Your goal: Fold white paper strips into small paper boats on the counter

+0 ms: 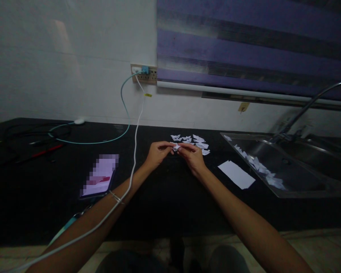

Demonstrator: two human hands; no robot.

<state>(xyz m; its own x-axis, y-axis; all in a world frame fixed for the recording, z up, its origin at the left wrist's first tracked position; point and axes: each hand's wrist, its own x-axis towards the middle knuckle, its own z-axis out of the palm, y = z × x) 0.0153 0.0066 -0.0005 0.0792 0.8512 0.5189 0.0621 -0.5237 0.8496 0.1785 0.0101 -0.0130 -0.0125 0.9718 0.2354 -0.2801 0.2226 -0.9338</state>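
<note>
Between my two hands is a small folded white paper boat (pixel 176 147), pinched at its ends over the dark counter. My left hand (pixel 158 152) grips its left end with thumb and fingertips. On the other end, the fingers of my right hand (pixel 192 154) are closed. Just behind my hands sit several similar paper boats (pixel 198 139) in loose rows; my fingers hide part of the group. To the right of my right hand lies a stack of white paper sheets (pixel 236 174), flat on the counter.
A steel sink (pixel 290 167) with a curved faucet (pixel 309 104) is at the right, several folded papers (pixel 261 167) along its left edge. A phone (pixel 100 176) lies left. A white cable (pixel 135 144) crosses over my left forearm from the wall outlet (pixel 147 74).
</note>
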